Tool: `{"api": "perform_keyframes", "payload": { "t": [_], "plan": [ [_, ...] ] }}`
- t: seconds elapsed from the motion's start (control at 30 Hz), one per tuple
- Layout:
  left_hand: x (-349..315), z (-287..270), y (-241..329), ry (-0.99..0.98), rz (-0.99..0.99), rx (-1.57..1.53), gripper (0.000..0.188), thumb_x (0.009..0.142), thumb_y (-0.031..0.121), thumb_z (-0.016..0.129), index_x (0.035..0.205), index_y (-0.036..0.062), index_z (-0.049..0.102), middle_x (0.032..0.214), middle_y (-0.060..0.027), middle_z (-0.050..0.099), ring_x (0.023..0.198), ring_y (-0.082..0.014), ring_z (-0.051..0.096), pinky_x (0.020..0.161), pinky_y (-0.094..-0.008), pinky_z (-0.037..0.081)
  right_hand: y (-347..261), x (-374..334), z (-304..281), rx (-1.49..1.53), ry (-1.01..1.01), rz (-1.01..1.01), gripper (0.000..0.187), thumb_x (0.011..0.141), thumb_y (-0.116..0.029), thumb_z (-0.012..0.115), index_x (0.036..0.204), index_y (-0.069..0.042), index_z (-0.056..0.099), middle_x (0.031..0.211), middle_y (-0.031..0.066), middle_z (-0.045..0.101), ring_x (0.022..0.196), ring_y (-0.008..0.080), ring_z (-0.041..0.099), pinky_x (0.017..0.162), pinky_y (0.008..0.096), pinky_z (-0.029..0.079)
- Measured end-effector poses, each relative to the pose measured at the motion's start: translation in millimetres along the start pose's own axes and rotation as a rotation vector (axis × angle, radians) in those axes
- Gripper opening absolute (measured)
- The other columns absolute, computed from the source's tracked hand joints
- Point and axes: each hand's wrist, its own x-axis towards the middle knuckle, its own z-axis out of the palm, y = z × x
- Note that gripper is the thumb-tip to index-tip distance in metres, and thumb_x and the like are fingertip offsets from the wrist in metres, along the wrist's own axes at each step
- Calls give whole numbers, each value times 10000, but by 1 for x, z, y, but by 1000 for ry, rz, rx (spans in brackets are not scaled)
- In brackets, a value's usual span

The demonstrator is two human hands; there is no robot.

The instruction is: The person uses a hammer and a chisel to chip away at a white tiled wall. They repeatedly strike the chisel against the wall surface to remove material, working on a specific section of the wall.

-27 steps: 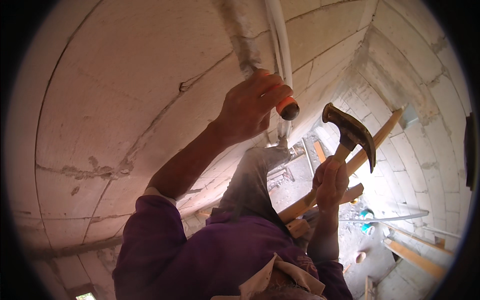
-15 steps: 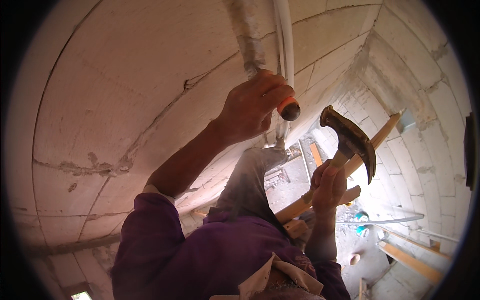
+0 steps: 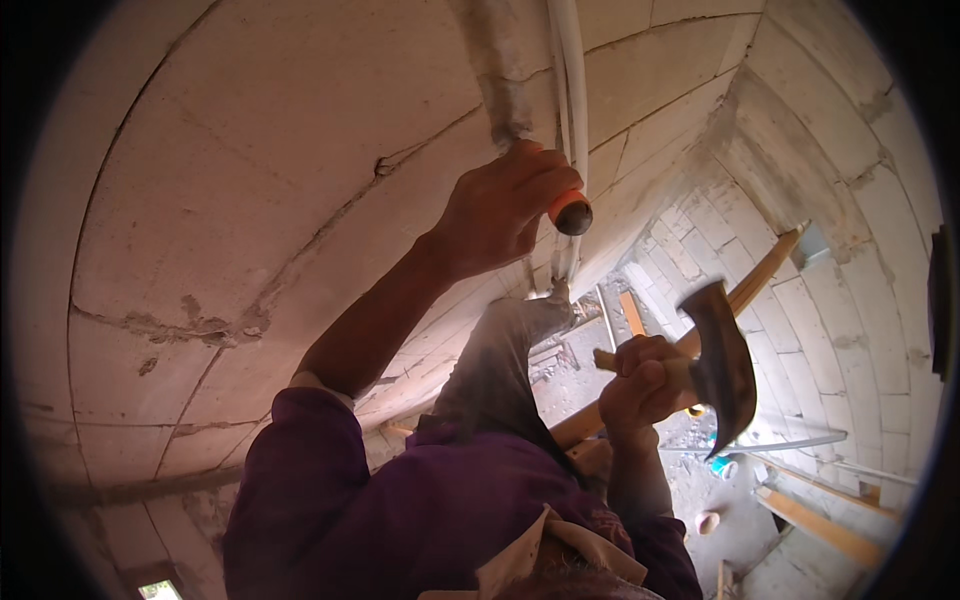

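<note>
Much open air separates the orange-ringed tool (image 3: pixel 571 212), gripped in the left hand (image 3: pixel 500 212) near the edge of the wall groove (image 3: pixel 497 85), from the hammer (image 3: pixel 727 372) held in the right hand (image 3: pixel 638 390).

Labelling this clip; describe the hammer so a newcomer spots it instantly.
Start from the pale block wall on the picture's right. In front of it, above the right purple sleeve, the right hand grips the hammer by its pale handle. Its dark, curved head sets it apart from the straight beam behind it and the orange tool in the left hand.
</note>
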Motion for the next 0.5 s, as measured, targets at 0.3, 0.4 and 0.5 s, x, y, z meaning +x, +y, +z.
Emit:
{"api": "perform_keyframes", "payload": {
  "t": [0.3, 0.4, 0.5],
  "plan": [
    [9, 14, 5, 6, -61, 45, 351, 712, -38, 665, 1030, 108, 631, 996, -74, 655, 902, -259, 643, 714, -348, 548, -7, 32, 7, -104, 50, 100, 221, 977, -182, 499, 894, 21, 525, 636, 141, 542, 514, 240, 516, 472, 366, 381],
    [21, 20, 3, 22, -68, 101, 324, 726, -20, 662, 1023, 107, 625, 974, -62, 655, 867, -254, 639, 698, -345, 541, 12, 37, -1, 146, -33, 566, 247, 970, -180, 509, 888, 54, 507, 605, 199, 527, 491, 306, 501, 478, 412, 378],
    [33, 30, 11, 11, -135, 103, 302, 746, 10, 664, 1028, 105, 614, 947, -55, 649, 847, -256, 637, 701, -355, 532, 28, 34, 8, 242, 114, 269, 243, 985, -190, 483, 888, 32, 499, 565, 132, 467, 481, 231, 462, 467, 371, 362]
  ]
}}
